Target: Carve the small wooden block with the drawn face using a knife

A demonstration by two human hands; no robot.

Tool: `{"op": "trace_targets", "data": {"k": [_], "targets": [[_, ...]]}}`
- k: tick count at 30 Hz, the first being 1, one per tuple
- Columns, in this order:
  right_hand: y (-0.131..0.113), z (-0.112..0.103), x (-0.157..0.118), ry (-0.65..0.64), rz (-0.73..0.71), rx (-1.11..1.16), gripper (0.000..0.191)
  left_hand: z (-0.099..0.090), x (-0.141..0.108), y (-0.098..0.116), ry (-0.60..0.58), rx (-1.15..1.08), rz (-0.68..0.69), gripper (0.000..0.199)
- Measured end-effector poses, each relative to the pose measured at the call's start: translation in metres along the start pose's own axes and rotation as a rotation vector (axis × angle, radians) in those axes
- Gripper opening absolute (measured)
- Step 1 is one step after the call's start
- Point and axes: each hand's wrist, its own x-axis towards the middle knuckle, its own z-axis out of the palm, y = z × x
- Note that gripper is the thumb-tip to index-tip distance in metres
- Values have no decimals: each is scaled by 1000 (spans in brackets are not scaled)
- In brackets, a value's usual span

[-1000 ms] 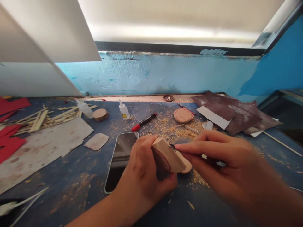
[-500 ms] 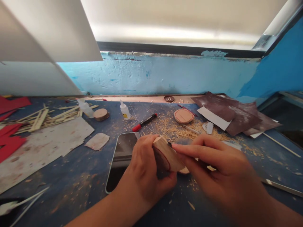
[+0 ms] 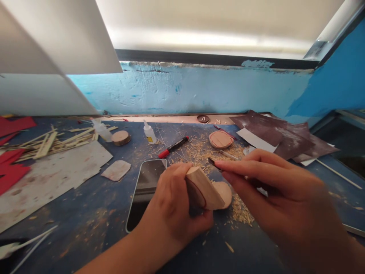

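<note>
my bare left hand (image 3: 172, 199) pinches a pale wooden block with a red curved line (image 3: 203, 188), tilted above the blue worktop (image 3: 114, 243). my bare right hand (image 3: 273, 186) pinches a thin dark-tipped tool (image 3: 212, 163), its tip apart from the block, near scattered tan wood shavings (image 3: 241, 211).

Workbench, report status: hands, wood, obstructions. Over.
Left hand gripping wood block. Right hand pinching dark-tipped tool, tip off the block. Smartphone and shavings close by.

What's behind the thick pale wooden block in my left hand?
Behind the thick pale wooden block in your left hand, the right part of a rounded tan wooden piece shows. The rest is covered, so its full outline can't be seen.
</note>
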Motion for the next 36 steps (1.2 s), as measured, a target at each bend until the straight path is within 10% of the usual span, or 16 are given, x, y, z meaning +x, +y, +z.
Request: {"op": "trace_targets", "data": {"k": [16,29,33,36], "targets": [[2,-8,0,-210,-47,-45,23,-2,-3,-3,-29,-2,-45,83],[3,14,-14,-73,-24,1,27,-2,1,-3,-15,-26,-10,80],[4,15,-10,-43,11,39,29,4,-1,6,5,81,292,70],[3,9,-4,-8,75,64,26,2,0,7,-5,85,184,71]]}}
